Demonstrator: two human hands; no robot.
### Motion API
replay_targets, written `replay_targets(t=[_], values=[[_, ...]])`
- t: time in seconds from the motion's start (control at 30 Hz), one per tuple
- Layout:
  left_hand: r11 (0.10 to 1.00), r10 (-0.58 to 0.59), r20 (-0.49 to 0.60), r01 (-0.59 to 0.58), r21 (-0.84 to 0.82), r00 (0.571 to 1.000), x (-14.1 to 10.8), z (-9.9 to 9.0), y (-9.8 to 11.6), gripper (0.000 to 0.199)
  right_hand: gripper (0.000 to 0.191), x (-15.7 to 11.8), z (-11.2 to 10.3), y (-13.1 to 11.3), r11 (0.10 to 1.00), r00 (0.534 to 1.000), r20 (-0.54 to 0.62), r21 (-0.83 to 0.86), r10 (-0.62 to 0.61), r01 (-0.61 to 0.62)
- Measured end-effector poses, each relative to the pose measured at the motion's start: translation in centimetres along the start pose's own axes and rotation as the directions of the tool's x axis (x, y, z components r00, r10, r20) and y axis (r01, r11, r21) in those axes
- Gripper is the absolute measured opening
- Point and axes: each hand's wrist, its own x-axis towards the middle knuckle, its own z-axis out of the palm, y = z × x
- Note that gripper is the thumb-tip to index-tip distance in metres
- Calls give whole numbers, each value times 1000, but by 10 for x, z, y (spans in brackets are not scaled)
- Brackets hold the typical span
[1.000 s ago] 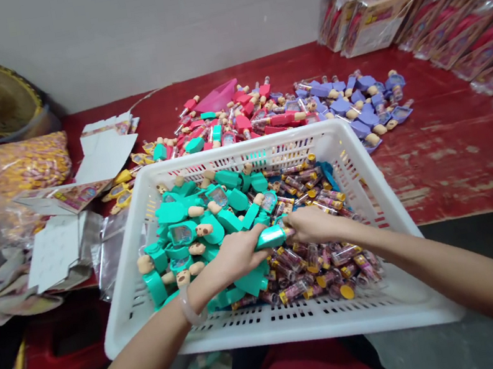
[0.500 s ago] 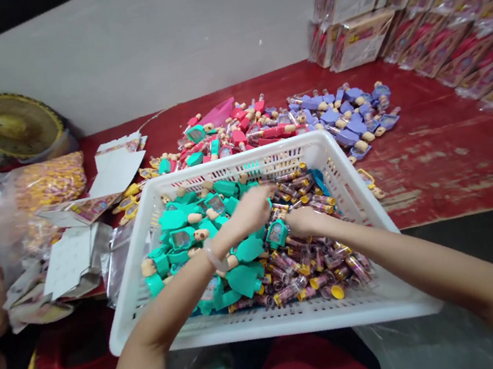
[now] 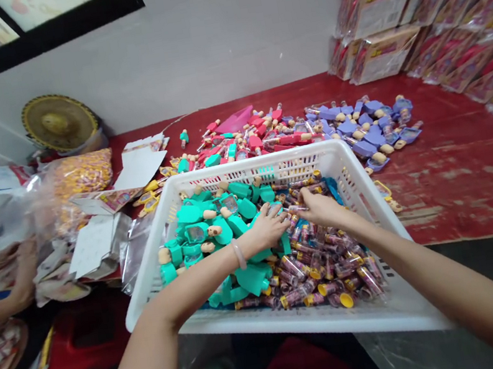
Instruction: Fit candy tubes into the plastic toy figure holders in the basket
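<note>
Well, the person's 2 bare hands work inside a white plastic basket point(image 3: 244, 169) in the lower middle of the frame. The left hand point(image 3: 268, 226), with a pale bracelet point(image 3: 238, 254) at its wrist, lies on teal toy pieces point(image 3: 190, 214) where they meet a heap of candy tubes point(image 3: 330, 265). Its fingers point(image 3: 279, 217) curve over the teal pieces, but whether they close on one I cannot tell. The right hand point(image 3: 319, 207) is nearest the tubes, its fingers point(image 3: 302, 198) bent down among them; whether they hold a tube I cannot tell either.

The forearms cross the near part of the basket and hide some of its contents. Its far rim stands in front of 2 loose piles on the red desk point(image 3: 464, 186): pink toys point(image 3: 258, 141) and purple toys point(image 3: 365, 130). Wrapped cartons point(image 3: 380, 5) are stacked at the upper right. At the left, a bag of yellow candy point(image 3: 81, 174) and flat white card point(image 3: 93, 245) lie near a straw hat point(image 3: 59, 122). A co-worker's forearm point(image 3: 21, 279) shows at the left edge, well apart from the basket.
</note>
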Motion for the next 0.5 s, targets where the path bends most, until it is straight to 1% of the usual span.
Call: replay_targets(t=[0.03,0.1,0.17,0.23,0.3,0.33,0.37,0.4,0.43,0.47,0.5], values=[[1000,-5,-2,5,-16,1000,-1,-2,0,52,43,1,-5,3,998,999,-38,49,-35,37],[997,-44,-9,43,-59,999,-6,-9,0,47,40,1,-10,4,983,991,-76,139,-114,123],[986,-128,-32,124,-111,991,-17,-20,-2,47,31,-1,-11,2,962,982,-94,205,-163,180],[959,-238,-66,224,-173,969,-35,-36,-8,51,25,-5,-10,-4,950,979,-119,247,-165,191],[900,-354,-87,313,-304,931,-56,-53,-16,49,24,-10,-8,-11,946,978,-147,269,-147,182],[782,-459,-70,365,-505,886,-66,-61,-19,46,25,-11,-7,-15,944,978,-154,277,-142,180],[641,-518,-14,378,-669,855,-75,-68,-21,45,26,-13,-6,-18,941,977,-158,283,-144,184],[493,-545,47,366,-789,837,-82,-74,-21,43,27,-14,-5,-22,938,975,-160,286,-155,197],[350,-549,112,350,-869,828,-87,-77,-20,43,26,-15,-4,-26,934,971,-163,284,-173,215],[247,-528,166,338,-908,833,-90,-79,-18,43,25,-15,-2,-29,932,967,-165,275,-196,236],[176,-501,208,334,-926,840,-92,-79,-15,44,23,-15,0,-31,932,962,-166,257,-217,254]])
